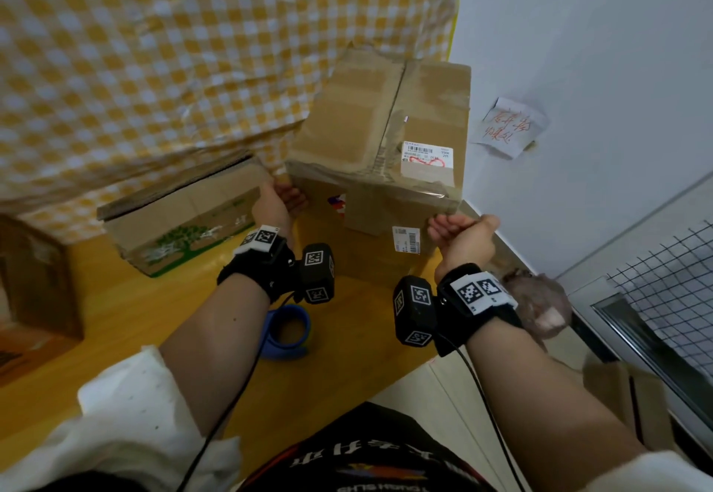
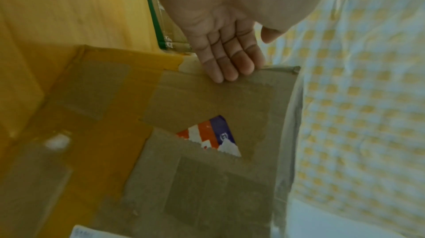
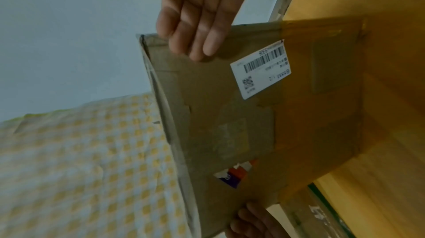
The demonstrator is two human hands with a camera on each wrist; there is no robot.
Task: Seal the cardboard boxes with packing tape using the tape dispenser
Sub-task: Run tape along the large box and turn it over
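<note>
A worn cardboard box (image 1: 378, 136) with old tape and shipping labels is tipped up off the yellow floor. My left hand (image 1: 281, 198) presses straight fingers (image 2: 230, 56) against its near face by the left corner, thumb standing off the box. My right hand (image 1: 459, 233) lays its fingers (image 3: 195, 29) flat on the same face (image 3: 218, 114) near the right corner, beside a barcode label (image 3: 262, 67). The top flaps meet along a middle seam. A blue tape dispenser (image 1: 287, 331) lies on the floor between my forearms, held by neither hand.
A second box with a green tree print (image 1: 185, 221) lies to the left, and another brown box (image 1: 34, 279) sits at the far left. A yellow checked cloth (image 1: 154, 47) hangs behind. The white wall with a paper note (image 1: 509, 126) and a wire mesh (image 1: 663, 279) close off the right.
</note>
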